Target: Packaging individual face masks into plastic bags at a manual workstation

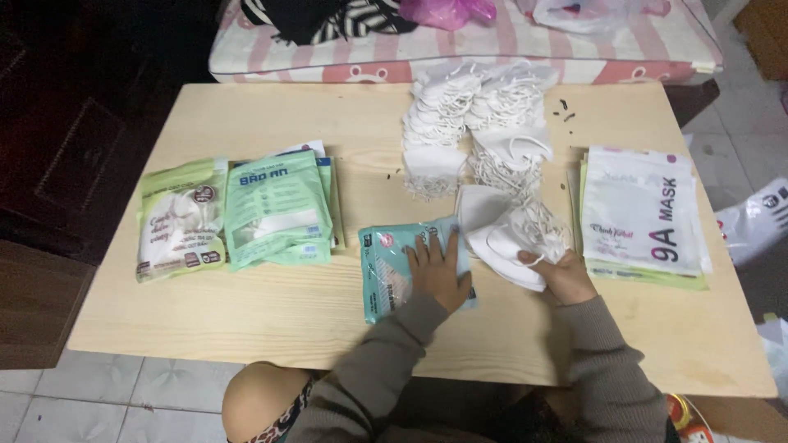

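On the pale wooden table (271,312), the left hand (437,271) presses flat, fingers spread, on a teal mask pouch (386,275) at the near middle. Just right, the right hand (562,275) has its fingers pinched on folded white face masks (505,234).

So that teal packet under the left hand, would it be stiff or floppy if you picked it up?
Probably floppy: the teal packet looks like a thin, flat film pouch lying flush on the wooden table. Likely light too, since the white masks beside it look soft and thin. Its glossy surface may be slippery, which could be why the left hand presses flat on it.
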